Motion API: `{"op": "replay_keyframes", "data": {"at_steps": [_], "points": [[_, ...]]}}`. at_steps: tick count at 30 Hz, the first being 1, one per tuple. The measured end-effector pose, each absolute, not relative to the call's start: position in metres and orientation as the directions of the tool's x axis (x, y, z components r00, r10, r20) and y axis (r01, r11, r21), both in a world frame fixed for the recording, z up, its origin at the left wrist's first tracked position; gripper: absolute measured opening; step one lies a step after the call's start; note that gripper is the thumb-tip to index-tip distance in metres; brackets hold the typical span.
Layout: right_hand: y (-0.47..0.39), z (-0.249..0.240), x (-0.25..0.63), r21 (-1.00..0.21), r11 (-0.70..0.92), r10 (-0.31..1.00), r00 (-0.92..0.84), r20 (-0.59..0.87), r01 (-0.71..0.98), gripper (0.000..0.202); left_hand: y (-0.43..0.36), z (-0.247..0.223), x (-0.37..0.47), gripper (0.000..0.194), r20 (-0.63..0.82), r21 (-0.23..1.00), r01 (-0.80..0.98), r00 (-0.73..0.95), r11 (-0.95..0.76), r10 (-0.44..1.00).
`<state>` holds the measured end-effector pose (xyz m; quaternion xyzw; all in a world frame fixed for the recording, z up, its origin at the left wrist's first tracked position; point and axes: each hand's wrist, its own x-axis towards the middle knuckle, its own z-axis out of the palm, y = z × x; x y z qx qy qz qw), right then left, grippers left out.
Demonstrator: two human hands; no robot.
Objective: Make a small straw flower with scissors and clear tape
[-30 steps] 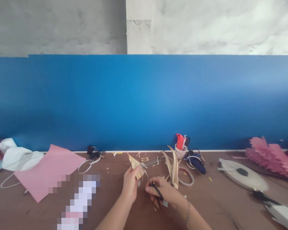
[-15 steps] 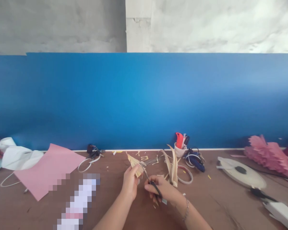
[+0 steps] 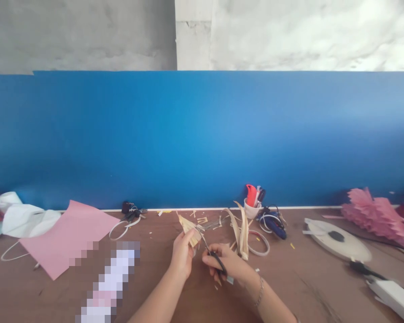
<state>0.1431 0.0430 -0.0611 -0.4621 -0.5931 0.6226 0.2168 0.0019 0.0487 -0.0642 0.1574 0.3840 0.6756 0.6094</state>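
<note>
My left hand (image 3: 182, 254) pinches a pale, dry corn husk piece (image 3: 190, 229) between thumb and fingers, its pointed end up. Black-handled scissors (image 3: 217, 261) are gripped in my right hand (image 3: 226, 264), the blades angled up and left against the husk's right edge. Whether the blades are fully closed is hard to make out. Beyond my right hand lie longer dry husk strips (image 3: 243, 235). Small cut bits (image 3: 202, 220) are scattered on the brown table (image 3: 148, 278) past my hands.
A white cup (image 3: 252, 210) with a red-handled tool and pens stands by the blue partition (image 3: 188, 134). Nearby are a tape ring (image 3: 262, 244) and a dark blue bundle (image 3: 274, 228). Pink paper (image 3: 70, 235) and keys (image 3: 133, 214) lie left; a cream oval device (image 3: 338, 240) and pink ruffled paper (image 3: 379, 215) lie right.
The view has shifted very slightly. My hands, the husk and the scissors keep almost the same position, with the blades still at the husk's edge.
</note>
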Motion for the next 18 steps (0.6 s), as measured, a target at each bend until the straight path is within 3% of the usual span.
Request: {"op": "replay_keyframes", "data": {"at_steps": [18], "points": [[0.0431,-0.0651,0.1406,-0.95,-0.178,0.828,-0.483,-0.285,0.255,0.028,0.0488,-0.0634,0.0017,0.014,-0.25,0.695,-0.719,-0.2,0.031,0.947]]}}
